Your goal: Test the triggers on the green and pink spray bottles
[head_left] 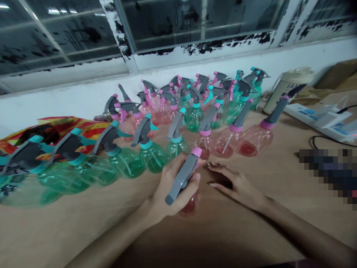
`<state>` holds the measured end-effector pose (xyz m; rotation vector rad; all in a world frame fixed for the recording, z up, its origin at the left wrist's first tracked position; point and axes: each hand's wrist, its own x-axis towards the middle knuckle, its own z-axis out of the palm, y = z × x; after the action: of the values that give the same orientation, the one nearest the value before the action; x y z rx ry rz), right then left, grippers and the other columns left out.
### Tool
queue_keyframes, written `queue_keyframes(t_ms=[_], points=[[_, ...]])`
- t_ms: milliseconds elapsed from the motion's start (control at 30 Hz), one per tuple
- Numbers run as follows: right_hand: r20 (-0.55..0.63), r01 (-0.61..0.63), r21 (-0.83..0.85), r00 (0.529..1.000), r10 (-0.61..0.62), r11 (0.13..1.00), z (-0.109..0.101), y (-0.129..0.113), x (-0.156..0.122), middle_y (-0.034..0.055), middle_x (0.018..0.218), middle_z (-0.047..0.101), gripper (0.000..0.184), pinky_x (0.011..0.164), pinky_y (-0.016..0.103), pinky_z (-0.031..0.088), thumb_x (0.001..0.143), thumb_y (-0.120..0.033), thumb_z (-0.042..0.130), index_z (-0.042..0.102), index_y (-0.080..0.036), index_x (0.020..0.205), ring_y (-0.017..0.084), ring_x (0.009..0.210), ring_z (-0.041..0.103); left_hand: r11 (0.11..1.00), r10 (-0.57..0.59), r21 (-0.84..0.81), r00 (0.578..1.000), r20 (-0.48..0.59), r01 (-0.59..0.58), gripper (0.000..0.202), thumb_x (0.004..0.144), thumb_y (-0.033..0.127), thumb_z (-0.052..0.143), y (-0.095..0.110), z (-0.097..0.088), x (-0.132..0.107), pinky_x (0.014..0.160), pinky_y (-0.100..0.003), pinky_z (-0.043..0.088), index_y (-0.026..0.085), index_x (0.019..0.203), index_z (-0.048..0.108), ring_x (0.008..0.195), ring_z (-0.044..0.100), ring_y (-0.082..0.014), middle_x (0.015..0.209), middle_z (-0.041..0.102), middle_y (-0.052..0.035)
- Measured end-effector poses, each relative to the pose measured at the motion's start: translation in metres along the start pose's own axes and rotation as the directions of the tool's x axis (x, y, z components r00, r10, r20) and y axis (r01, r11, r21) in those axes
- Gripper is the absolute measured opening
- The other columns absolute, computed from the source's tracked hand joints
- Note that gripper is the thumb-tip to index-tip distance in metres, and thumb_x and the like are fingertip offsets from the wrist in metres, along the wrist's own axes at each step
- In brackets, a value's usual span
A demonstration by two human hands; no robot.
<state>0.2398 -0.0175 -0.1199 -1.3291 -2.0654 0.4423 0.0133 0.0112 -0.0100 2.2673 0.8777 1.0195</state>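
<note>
My left hand (174, 186) is closed around the neck of a pink spray bottle (189, 206), whose grey trigger head with a pink nozzle points away from me. Its reddish lower body shows beneath my fingers; the rest is covered by the hand. Just to the right, my right hand (237, 184) rests low over the table, fingers apart and nothing held. Beyond both hands runs a row of spray bottles: green ones (153, 158) with turquoise collars on the left, and pink ones (224, 145) with pink collars on the right.
More green and pink spray bottles (195, 115) crowd together at the back by the wall. A red and yellow plastic bag (83, 128) lies behind the left row. At right are a cream flask (290, 87), a white power strip (312, 115) with cables and a pixelated dark object (331, 171).
</note>
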Motion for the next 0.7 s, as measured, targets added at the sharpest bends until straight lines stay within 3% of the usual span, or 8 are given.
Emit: queue_keyframes(t_ms=[167, 367, 500, 700], points=[[0.015, 0.022, 0.013, 1.000, -0.022, 1.000, 0.0009, 0.0012, 0.0000, 0.0056, 0.131, 0.057, 0.044, 0.103, 0.045, 0.042, 0.088, -0.038, 0.055, 0.047, -0.026, 0.129, 0.023, 0.125, 0.048, 0.999, -0.033, -0.002, 0.999, -0.021, 0.033, 0.012, 0.080, 0.022, 0.052, -0.0011, 0.0031, -0.0016, 0.060, -0.029, 0.050, 0.021, 0.090, 0.057, 0.063, 0.058, -0.0153, 0.074, 0.060, -0.0011], [0.031, 0.056, 0.000, 0.998, -0.056, 0.998, -0.0009, -0.0006, 0.0013, 0.0050, 0.129, 0.059, 0.033, 0.103, 0.047, 0.042, 0.089, -0.036, 0.053, 0.057, -0.027, 0.120, 0.024, 0.125, 0.048, 0.999, -0.048, -0.008, 0.999, -0.005, 0.048, 0.012, 0.082, 0.025, 0.051, -0.0013, 0.0033, -0.0032, 0.060, -0.030, 0.050, 0.022, 0.092, 0.054, 0.062, 0.057, -0.0152, 0.075, 0.059, -0.0010], [0.026, 0.053, -0.007, 0.998, -0.053, 0.999, -0.0014, -0.0009, 0.0014, 0.0047, 0.128, 0.060, 0.034, 0.103, 0.047, 0.042, 0.089, -0.036, 0.053, 0.057, -0.027, 0.121, 0.023, 0.124, 0.049, 0.995, -0.103, -0.005, 0.995, -0.005, 0.103, 0.011, 0.082, 0.023, 0.052, 0.0030, 0.0024, -0.0031, 0.059, -0.030, 0.049, 0.022, 0.092, 0.056, 0.062, 0.056, -0.0153, 0.073, 0.059, -0.0008], [0.052, 0.050, -0.011, 0.997, -0.049, 0.999, -0.0018, 0.0000, 0.0015, 0.0035, 0.129, 0.059, 0.035, 0.105, 0.046, 0.040, 0.088, -0.037, 0.054, 0.057, -0.027, 0.122, 0.023, 0.126, 0.047, 0.995, -0.090, -0.033, 0.996, -0.020, 0.089, 0.007, 0.081, 0.021, 0.052, 0.0052, 0.0026, -0.0031, 0.057, -0.029, 0.048, 0.021, 0.087, 0.056, 0.061, 0.056, -0.0152, 0.068, 0.055, 0.0010]])
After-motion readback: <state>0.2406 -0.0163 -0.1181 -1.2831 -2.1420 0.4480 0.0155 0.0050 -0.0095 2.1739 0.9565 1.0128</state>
